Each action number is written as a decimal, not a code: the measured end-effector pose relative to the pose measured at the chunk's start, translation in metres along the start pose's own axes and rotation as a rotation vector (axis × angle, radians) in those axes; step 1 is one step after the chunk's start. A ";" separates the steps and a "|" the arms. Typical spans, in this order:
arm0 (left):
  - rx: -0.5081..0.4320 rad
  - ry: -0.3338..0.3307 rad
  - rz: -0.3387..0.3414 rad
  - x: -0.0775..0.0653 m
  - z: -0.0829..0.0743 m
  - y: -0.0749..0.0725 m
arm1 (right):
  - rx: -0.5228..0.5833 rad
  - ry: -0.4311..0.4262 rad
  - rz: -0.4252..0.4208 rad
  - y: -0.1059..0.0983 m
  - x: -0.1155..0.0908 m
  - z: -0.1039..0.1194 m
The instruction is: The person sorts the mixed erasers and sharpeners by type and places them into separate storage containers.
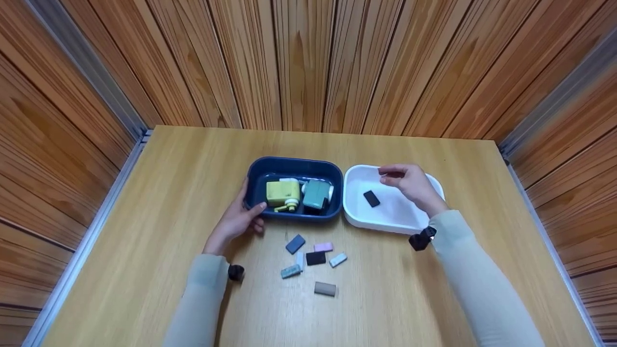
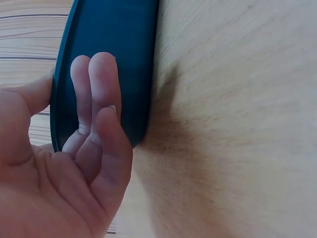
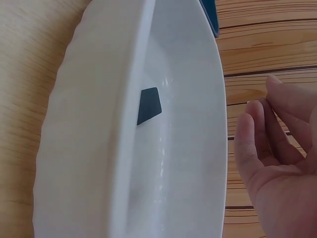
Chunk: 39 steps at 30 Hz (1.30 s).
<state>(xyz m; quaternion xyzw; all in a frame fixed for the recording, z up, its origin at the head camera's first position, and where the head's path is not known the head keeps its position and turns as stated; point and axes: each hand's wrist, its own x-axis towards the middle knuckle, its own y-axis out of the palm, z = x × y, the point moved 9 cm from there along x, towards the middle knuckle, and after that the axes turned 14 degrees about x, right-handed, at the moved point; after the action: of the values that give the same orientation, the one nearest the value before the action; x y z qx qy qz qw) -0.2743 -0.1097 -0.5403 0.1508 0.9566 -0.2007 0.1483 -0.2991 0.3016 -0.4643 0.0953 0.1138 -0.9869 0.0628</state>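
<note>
My left hand (image 1: 237, 218) grips the near left corner of a dark blue plastic bin (image 1: 294, 164), thumb at the rim, other fingers along the outer wall. Inside the bin lie a yellow boxy bottle (image 1: 282, 192) with a pump-like top and a teal boxy thing (image 1: 315, 193) with white parts beside it. Over the white bin (image 1: 356, 215) hovers my right hand (image 1: 409, 184), fingers loosely bent, with nothing visible between them. A small black block (image 1: 371, 198) lies on the white bin's floor; the right wrist view shows this dark block (image 3: 149, 105) too.
On the table in front of the bins lie several small blocks: dark blue (image 1: 295, 244), pink (image 1: 323, 246), black (image 1: 316, 258), pale blue (image 1: 338, 260), teal (image 1: 291, 271) and a grey-brown one (image 1: 325, 288). The bins stand side by side. Wood-plank walls (image 1: 299, 67) enclose the table.
</note>
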 end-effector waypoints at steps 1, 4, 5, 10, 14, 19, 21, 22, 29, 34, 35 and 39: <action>0.001 0.006 -0.002 0.000 0.000 0.000 | 0.008 -0.001 -0.003 0.000 -0.001 0.000; -0.005 0.014 -0.006 -0.001 -0.001 0.000 | 0.014 0.000 -0.009 -0.001 -0.004 0.001; -0.005 0.014 -0.004 -0.001 -0.001 0.000 | 0.013 0.001 -0.013 -0.001 -0.005 0.001; -0.020 -0.005 0.013 -0.001 0.000 0.001 | -0.017 -0.030 -0.020 -0.001 -0.010 0.006; -0.011 -0.011 0.008 -0.001 0.003 0.001 | -0.024 -0.052 -0.027 0.001 -0.015 0.008; 0.002 -0.006 -0.007 -0.001 0.002 -0.001 | -0.022 -0.065 -0.033 0.005 -0.022 0.010; 0.000 -0.004 -0.010 -0.001 0.002 -0.001 | -0.023 -0.083 -0.029 0.006 -0.025 0.011; -0.001 -0.001 -0.010 0.000 0.002 -0.001 | -0.027 -0.097 -0.025 0.007 -0.027 0.013; -0.007 0.011 -0.009 0.000 -0.001 0.000 | -0.033 -0.193 -0.006 0.013 -0.044 0.022; -0.007 -0.012 -0.011 -0.001 0.000 -0.001 | -0.020 -0.215 0.007 0.020 -0.058 0.021; -0.005 -0.017 -0.011 -0.001 0.001 -0.001 | -0.017 -0.218 0.011 0.022 -0.061 0.020; -0.003 -0.025 0.003 -0.001 0.003 -0.001 | 0.009 -0.225 0.039 0.034 -0.072 0.020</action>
<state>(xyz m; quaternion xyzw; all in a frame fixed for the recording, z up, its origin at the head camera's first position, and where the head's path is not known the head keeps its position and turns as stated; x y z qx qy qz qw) -0.2731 -0.1118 -0.5423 0.1496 0.9546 -0.2010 0.1608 -0.2272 0.2719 -0.4381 -0.0134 0.0997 -0.9905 0.0941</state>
